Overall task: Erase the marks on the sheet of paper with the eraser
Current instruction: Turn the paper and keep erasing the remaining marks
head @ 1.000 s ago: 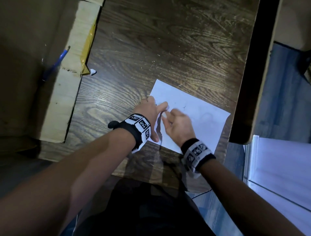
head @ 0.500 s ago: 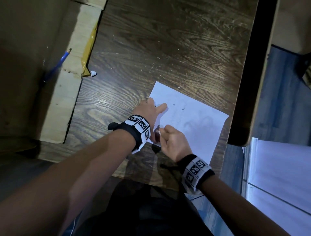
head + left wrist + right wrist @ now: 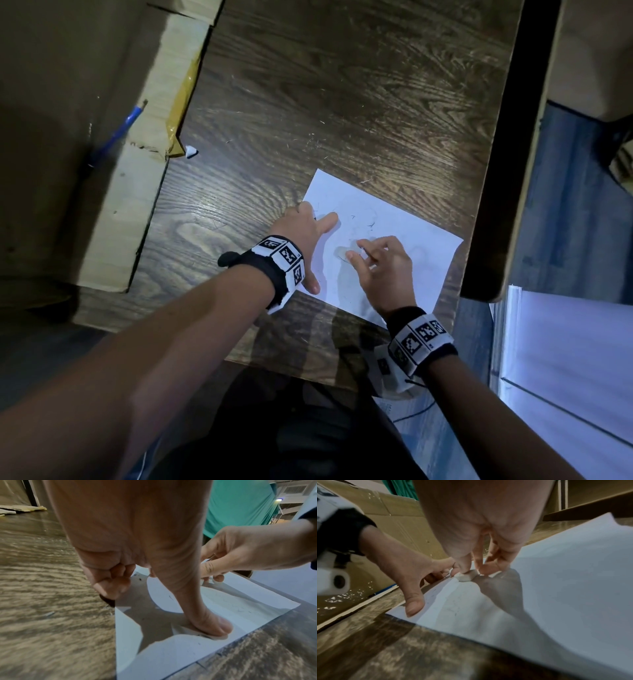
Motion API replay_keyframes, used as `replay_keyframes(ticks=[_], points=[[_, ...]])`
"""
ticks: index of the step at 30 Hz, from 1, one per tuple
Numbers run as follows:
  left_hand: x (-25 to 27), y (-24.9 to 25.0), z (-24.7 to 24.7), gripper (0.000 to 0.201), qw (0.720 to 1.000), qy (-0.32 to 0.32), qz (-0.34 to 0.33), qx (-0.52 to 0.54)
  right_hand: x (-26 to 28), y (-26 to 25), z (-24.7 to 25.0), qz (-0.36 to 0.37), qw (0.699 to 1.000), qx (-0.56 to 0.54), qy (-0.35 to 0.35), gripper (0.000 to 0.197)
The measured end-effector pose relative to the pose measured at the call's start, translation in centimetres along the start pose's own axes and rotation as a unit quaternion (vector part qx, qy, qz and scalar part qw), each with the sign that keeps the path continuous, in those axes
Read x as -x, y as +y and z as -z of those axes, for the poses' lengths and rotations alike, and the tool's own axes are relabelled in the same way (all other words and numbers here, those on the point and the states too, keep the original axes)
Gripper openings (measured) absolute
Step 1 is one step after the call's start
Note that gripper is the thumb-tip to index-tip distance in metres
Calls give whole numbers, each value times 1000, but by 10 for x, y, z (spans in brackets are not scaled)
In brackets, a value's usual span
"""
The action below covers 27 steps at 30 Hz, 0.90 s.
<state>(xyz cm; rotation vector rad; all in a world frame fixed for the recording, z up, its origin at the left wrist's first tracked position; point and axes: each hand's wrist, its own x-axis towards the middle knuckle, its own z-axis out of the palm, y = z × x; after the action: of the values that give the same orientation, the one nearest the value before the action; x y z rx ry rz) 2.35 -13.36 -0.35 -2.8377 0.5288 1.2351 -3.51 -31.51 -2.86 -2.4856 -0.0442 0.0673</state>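
Note:
A white sheet of paper (image 3: 411,240) lies near the front right corner of the dark wooden table (image 3: 342,102), with faint pencil marks (image 3: 370,224) on it. My left hand (image 3: 308,240) presses its left edge flat, index finger and thumb spread; the thumb (image 3: 214,627) bears down on the sheet (image 3: 240,608). My right hand (image 3: 356,251) pinches a small white eraser (image 3: 342,253) between thumb and fingers. The eraser (image 3: 464,576) touches the paper (image 3: 556,581) just right of the left hand (image 3: 402,568).
An open cardboard box (image 3: 120,205) stands at the left with a blue pen (image 3: 120,130) inside. A small white scrap (image 3: 190,150) lies by its flap. The table's right edge (image 3: 496,171) is close to the paper. A white panel (image 3: 565,359) lies below right.
My right hand drew the eraser toward me along the sheet, then pushed it back out to the middle. The left hand has stayed pressed on the paper's left edge.

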Motion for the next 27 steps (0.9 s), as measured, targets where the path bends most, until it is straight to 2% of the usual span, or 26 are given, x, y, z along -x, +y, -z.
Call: replay_keyframes(ticks=[3, 6, 8, 10, 14, 18, 20, 22, 24, 27], points=[[0, 0, 0, 120, 1000, 1, -1, 1, 7, -1, -2, -2, 1000, -28, 5, 13], [1, 0, -1, 121, 1000, 5, -1, -1, 12, 5, -7, 37, 998, -26, -33, 27], [0, 0, -2, 120, 1000, 8, -1, 7, 9, 8, -7, 38, 998, -25, -34, 21], [0, -1, -3, 120, 1000, 9, -1, 14, 4, 7, -4, 62, 997, -19, -30, 17], [0, -1, -4, 120, 1000, 13, -4, 23, -4, 2, 3, 124, 991, 42, -41, 27], [0, -2, -4, 117, 999, 16, -4, 28, -10, 4, 2, 89, 992, 82, -45, 30], [0, -3, -4, 115, 999, 18, -5, 27, -11, 0, 2, 97, 992, 79, -30, 29], [1, -3, -4, 114, 999, 18, -4, 29, -9, -3, 2, 116, 990, 73, -12, 22], [1, -3, -4, 114, 999, 17, -5, 34, -7, -1, 0, 86, 996, 20, -17, 8], [1, -3, -4, 115, 999, 16, -6, 41, -5, 4, -2, 49, 997, -22, -64, 21]])
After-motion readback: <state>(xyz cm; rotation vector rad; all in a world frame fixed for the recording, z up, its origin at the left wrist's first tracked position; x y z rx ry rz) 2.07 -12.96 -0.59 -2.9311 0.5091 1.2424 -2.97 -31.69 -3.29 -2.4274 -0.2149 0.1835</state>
